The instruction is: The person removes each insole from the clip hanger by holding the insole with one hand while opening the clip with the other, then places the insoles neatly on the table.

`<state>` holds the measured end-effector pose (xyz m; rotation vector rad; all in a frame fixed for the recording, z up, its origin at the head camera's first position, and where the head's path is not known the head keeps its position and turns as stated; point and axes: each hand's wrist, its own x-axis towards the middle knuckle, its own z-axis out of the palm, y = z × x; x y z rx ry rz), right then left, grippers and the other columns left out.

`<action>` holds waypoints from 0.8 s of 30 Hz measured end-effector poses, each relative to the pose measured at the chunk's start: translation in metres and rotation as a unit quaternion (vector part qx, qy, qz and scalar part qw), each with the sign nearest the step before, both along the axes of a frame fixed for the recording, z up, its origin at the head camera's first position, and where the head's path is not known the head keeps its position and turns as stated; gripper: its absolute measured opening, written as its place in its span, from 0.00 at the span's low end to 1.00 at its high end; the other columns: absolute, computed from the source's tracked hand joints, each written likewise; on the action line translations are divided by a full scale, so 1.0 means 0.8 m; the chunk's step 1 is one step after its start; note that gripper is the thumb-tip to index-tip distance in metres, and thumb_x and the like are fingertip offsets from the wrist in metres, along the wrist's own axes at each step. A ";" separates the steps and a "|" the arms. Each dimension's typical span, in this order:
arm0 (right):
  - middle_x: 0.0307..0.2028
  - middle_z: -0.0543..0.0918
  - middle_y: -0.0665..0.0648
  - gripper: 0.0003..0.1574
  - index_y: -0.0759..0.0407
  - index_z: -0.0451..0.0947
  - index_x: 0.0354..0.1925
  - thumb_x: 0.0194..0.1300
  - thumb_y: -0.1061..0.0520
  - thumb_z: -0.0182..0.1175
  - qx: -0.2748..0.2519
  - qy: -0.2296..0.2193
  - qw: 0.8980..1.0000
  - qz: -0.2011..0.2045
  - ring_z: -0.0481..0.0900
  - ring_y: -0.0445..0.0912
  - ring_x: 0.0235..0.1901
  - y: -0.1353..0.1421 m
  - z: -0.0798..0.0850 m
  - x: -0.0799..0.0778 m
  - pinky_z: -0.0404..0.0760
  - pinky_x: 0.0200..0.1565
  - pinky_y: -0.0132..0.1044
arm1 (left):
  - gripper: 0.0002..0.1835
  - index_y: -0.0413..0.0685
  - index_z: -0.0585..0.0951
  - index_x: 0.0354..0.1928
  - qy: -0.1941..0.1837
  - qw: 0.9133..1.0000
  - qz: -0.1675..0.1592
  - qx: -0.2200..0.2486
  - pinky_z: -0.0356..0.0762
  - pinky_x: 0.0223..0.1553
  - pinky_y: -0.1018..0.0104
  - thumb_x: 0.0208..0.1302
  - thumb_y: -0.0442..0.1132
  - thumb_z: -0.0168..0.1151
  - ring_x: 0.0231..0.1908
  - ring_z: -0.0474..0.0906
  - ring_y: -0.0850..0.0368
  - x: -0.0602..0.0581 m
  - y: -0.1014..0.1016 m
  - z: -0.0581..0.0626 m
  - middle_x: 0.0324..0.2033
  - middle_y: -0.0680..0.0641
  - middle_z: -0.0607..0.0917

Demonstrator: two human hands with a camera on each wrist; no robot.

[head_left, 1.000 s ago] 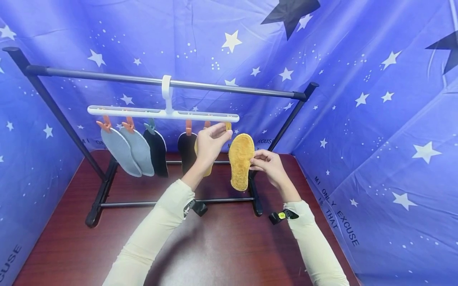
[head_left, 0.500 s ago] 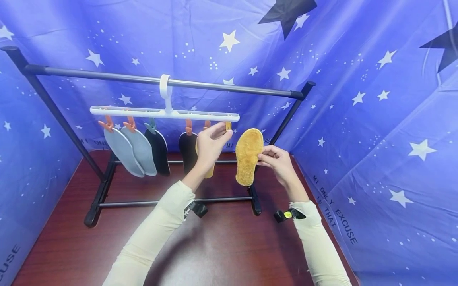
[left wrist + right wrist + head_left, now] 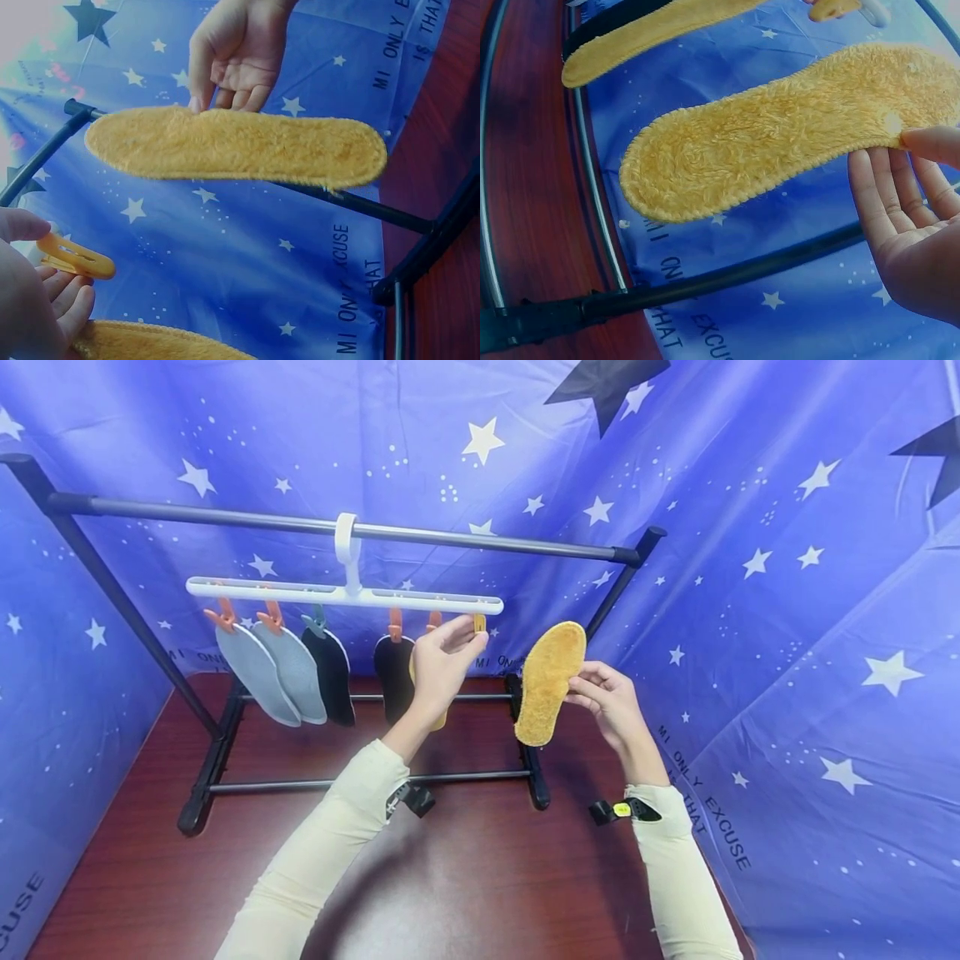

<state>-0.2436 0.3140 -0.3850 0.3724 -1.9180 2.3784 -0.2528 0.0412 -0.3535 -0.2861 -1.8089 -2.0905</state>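
Observation:
At the right end of the white hanger [image 3: 277,589], my left hand [image 3: 441,662] pinches a yellow clothes peg [image 3: 94,266] between thumb and fingers. No insole is in that peg. Off to its right, my right hand [image 3: 613,706] holds a fuzzy yellow insole [image 3: 551,683] by one long edge, thumb on its fleecy face [image 3: 780,135]. A gap separates insole and peg. Behind my left hand hangs another yellow insole [image 3: 652,37], mostly hidden in the head view, beside a black insole [image 3: 393,675].
Two grey insoles [image 3: 255,672] and a black one [image 3: 330,672] hang from orange and green pegs on the left. The hanger hooks over a black metal rack [image 3: 487,542] on a reddish wooden table [image 3: 465,877]. Blue starry cloth [image 3: 750,635] encloses the sides and back.
My right hand has carried the yellow insole rightward and slightly up, away from the peg, and tilted its top to the right. My left hand stays on the peg.

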 end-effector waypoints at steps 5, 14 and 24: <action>0.32 0.86 0.52 0.22 0.56 0.83 0.41 0.70 0.78 0.51 -0.012 0.002 1.000 -0.011 0.86 0.42 0.34 0.013 0.001 0.000 0.90 0.40 0.38 | 0.18 0.34 0.85 0.53 -0.006 1.000 0.001 -0.006 0.86 0.53 0.63 0.62 0.32 0.71 0.49 0.88 0.42 0.001 -0.001 0.000 0.47 0.34 0.89; 0.30 0.85 0.53 0.21 0.58 0.82 0.38 0.69 0.79 0.50 -0.073 -0.003 0.997 -0.016 0.86 0.43 0.32 0.030 0.005 -0.003 0.89 0.38 0.36 | 0.18 0.34 0.85 0.54 0.002 1.000 -0.002 -0.003 0.86 0.53 0.63 0.62 0.31 0.71 0.49 0.88 0.41 0.000 -0.003 -0.001 0.48 0.34 0.89; 0.31 0.85 0.51 0.22 0.57 0.80 0.37 0.72 0.77 0.46 -0.094 -0.029 0.995 -0.022 0.84 0.42 0.33 0.056 -0.006 -0.005 0.86 0.38 0.34 | 0.18 0.33 0.85 0.54 0.005 1.000 -0.001 -0.003 0.86 0.52 0.63 0.62 0.30 0.70 0.49 0.88 0.40 0.003 0.001 0.001 0.48 0.33 0.88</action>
